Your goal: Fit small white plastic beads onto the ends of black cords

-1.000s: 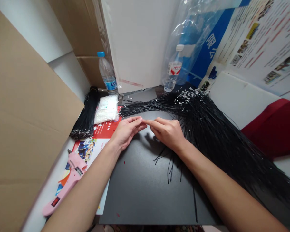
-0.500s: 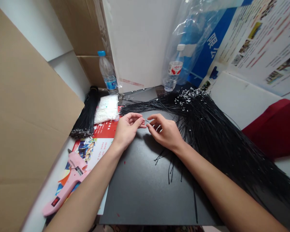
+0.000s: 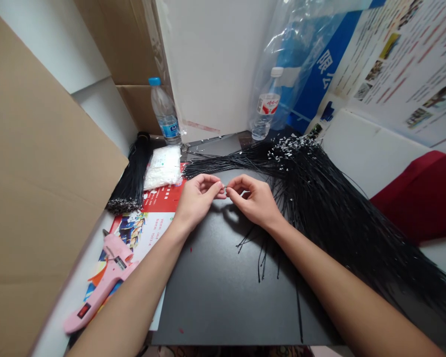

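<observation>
At the middle of the table, my left hand (image 3: 197,202) pinches the end of a thin black cord (image 3: 225,187) between thumb and fingers. My right hand (image 3: 255,202) faces it, thumb and index finger closed on the same cord very near the left fingertips. Only a tiny piece of the cord shows between them; the rest is hidden by the fingers. Beside my right forearm lies a large heap of black cords (image 3: 319,208), many with small whitish tips. Some loose cord ends stick out below my right hand.
On the left are a tied bundle of black cords (image 3: 131,173), a white plastic packet (image 3: 162,167), a red and white printed sheet (image 3: 159,198) and a pink glue gun (image 3: 109,277). Two water bottles (image 3: 165,111) stand at the back. Cardboard (image 3: 40,198) rises at left; red cloth (image 3: 423,198) lies right.
My right thumb and index finger have closed together and come nearer my left fingertips. Less cord shows between the hands. The left hand keeps its pinch.
</observation>
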Motion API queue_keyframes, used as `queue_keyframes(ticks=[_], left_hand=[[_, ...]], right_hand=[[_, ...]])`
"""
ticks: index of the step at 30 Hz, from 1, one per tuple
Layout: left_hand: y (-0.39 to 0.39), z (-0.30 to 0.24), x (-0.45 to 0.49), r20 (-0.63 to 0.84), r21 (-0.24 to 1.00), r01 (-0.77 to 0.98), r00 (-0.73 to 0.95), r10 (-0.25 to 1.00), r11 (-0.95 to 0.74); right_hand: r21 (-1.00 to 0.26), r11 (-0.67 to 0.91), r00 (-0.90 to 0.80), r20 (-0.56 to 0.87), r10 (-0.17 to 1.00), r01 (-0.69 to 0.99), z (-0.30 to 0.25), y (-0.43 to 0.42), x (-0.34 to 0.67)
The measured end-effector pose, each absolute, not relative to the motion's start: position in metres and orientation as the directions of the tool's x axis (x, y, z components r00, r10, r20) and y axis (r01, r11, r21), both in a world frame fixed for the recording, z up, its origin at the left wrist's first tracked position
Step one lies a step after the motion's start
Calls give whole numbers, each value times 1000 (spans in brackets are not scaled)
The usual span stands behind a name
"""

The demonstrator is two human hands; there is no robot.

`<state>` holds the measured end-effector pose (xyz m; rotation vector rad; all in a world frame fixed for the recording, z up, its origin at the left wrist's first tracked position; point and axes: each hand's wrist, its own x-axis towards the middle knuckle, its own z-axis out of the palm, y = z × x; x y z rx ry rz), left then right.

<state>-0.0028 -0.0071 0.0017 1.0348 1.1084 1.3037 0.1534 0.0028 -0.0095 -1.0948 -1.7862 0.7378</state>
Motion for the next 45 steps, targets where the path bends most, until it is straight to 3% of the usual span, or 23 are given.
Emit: queue_keyframes(ticks=[6, 14, 19, 32, 45], left_hand=[[-8, 5, -4, -125, 981, -144, 43, 991, 130], [-7, -2, -7, -48, 995, -85, 95, 994, 56], [-7, 0, -9, -101, 982, -150, 120, 988, 118], [-9, 7, -3, -205, 946, -241, 70, 976, 215], [-8, 8, -4, -188, 952, -237, 54, 981, 195]], right_hand=[[-897, 334, -199, 284, 938, 289, -9, 4, 153], [-905, 334, -218, 282, 934, 263, -11, 3, 154], [-898, 364, -236, 309, 921, 247, -8, 2, 155], [-885, 374, -271, 302, 914, 278, -8, 2, 159], [-867, 361, -258, 283, 924, 343, -8, 4, 159]])
